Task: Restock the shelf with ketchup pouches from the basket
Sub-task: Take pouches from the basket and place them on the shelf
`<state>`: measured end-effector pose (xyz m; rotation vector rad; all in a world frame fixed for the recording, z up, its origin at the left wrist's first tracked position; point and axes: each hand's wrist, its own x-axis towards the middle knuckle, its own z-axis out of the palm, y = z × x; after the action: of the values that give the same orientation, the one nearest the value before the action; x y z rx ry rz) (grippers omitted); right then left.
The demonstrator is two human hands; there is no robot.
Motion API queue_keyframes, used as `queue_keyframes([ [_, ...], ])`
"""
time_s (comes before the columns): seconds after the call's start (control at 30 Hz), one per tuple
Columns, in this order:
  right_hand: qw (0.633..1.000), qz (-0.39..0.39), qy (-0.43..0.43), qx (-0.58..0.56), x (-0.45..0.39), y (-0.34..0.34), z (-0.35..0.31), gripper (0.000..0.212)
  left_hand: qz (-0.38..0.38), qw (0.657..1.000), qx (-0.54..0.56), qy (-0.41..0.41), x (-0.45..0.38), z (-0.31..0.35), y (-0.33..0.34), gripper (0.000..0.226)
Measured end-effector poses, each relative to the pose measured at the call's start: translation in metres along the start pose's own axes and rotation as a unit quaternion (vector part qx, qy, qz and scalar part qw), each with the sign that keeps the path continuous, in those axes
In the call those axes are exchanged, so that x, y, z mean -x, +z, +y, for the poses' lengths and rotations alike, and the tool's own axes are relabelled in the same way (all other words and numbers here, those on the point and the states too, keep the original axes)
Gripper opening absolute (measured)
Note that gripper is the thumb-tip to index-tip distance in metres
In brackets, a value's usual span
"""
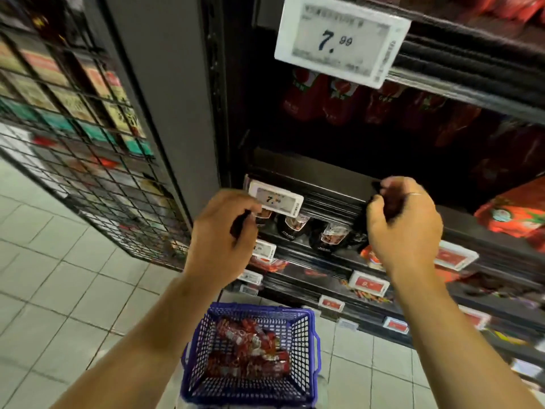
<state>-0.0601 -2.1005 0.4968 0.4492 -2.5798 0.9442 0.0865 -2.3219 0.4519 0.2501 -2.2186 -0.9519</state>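
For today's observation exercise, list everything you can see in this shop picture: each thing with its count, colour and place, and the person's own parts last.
basket: one, blue plastic mesh, on the floor below the hands.
ketchup pouches in basket: a heap, red; count unclear.
ketchup pouches on shelf: a row, red, on the dark shelf under the large tag; count unclear.
large price tag: one, white, reads 7.99, upper shelf edge.
small price tag: one, white, reads 7.99, by the left hand.
dark bottles: a few, on the shelf below the small tag.
wire rack: one, black, at left, holding boxes.
floor tiles: pale.
left hand: fingers curled, in front of the shelves.
right hand: fingers curled; ring on one finger.
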Motion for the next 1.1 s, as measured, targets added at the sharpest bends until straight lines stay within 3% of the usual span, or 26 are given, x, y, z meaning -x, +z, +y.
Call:
queue_keyframes([
  [0.2, 0.976, -0.001, -0.114, -0.184, 0.066, -0.002, 0.031, 0.019, -0.066, 0.967, -0.048, -0.24, 0.123, -0.061, 0.021, 0.025],
  [0.3, 0.963, -0.112, -0.119, -0.213, 0.106, 0.012, 0.057, 0.016, -0.127, 0.918, -0.061, -0.371, 0.176, -0.081, 0.033, 0.034],
  [0.4, 0.934, -0.312, -0.008, -0.171, 0.155, 0.043, 0.096, 0.011, -0.212, 0.833, -0.102, -0.502, 0.224, -0.101, 0.053, 0.018],
  [0.47, 0.905, -0.406, 0.053, -0.112, 0.181, 0.068, 0.127, 0.006, -0.253, 0.802, -0.143, -0.522, 0.252, -0.111, 0.067, 0.022],
  [0.57, 0.811, -0.554, 0.187, -0.018, 0.221, 0.114, 0.175, 0.007, -0.266, 0.766, -0.136, -0.57, 0.297, -0.133, 0.089, 0.024],
  [0.67, 0.765, -0.602, 0.225, 0.031, 0.258, 0.158, 0.215, 0.01, -0.291, 0.743, -0.13, -0.589, 0.341, -0.164, 0.116, 0.03],
  [0.77, 0.737, -0.624, 0.257, 0.037, 0.294, 0.205, 0.25, 0.006, -0.34, 0.709, -0.1, -0.61, 0.377, -0.197, 0.146, 0.036],
  [0.87, 0.713, -0.644, 0.272, 0.054, 0.33, 0.262, 0.281, 0.016, -0.269, 0.652, -0.061, -0.706, 0.423, -0.25, 0.178, 0.034],
  [1.0, 0.695, -0.659, 0.282, 0.056, 0.376, 0.343, 0.313, 0.017, -0.267, 0.664, -0.014, -0.698, 0.473, -0.314, 0.236, 0.055],
  [1.1, 0.711, -0.66, 0.236, 0.05, 0.406, 0.404, 0.34, 0.031, -0.247, 0.673, 0.052, -0.695, 0.501, -0.355, 0.288, 0.042],
])
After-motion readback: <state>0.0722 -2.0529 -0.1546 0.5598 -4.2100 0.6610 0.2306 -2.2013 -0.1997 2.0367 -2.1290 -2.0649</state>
